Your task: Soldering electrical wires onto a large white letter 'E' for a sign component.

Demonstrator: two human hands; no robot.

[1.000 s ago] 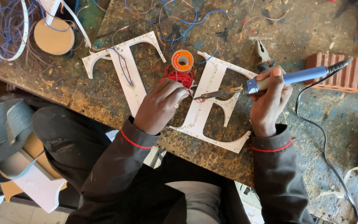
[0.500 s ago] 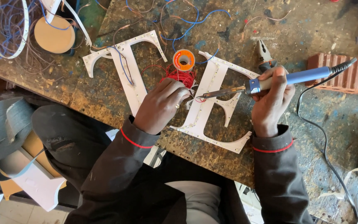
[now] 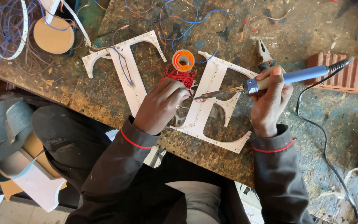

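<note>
The right hand (image 3: 270, 101) is wrapped firmly around a soldering iron (image 3: 270, 83), fingers closed on its grey-and-blue handle; the slim metal tip reaches leftward and meets the upright stroke of a flat white letter E (image 3: 214, 103). This E is a rigid cut-out with sharp serifs and a row of small dots along its edges, and it lies on a rough, paint-spattered wooden workbench (image 3: 303, 37). The left hand (image 3: 160, 105) rests on the left edge of the E, fingertips pinched together on fine red wire right at the iron's tip. Just above that hand, touching the E's left side, sits a loose tangle of thin red wire (image 3: 179, 75), and above the tangle a small orange-rimmed spool (image 3: 183, 60) with a hollow centre. Left of the E lies a matching white letter T (image 3: 125, 66), with a blue wire draped over its stem. Near the E's upper right arm lie pliers (image 3: 264, 54) with dull metal jaws. Right of the E, beyond the iron's handle, is a ridged red brick (image 3: 353, 74); the iron's black cord (image 3: 315, 137) curves down from there. Far left of the E, past the T, a round wooden disc (image 3: 54, 35) sits among coiled white strip and blue wires.
</note>
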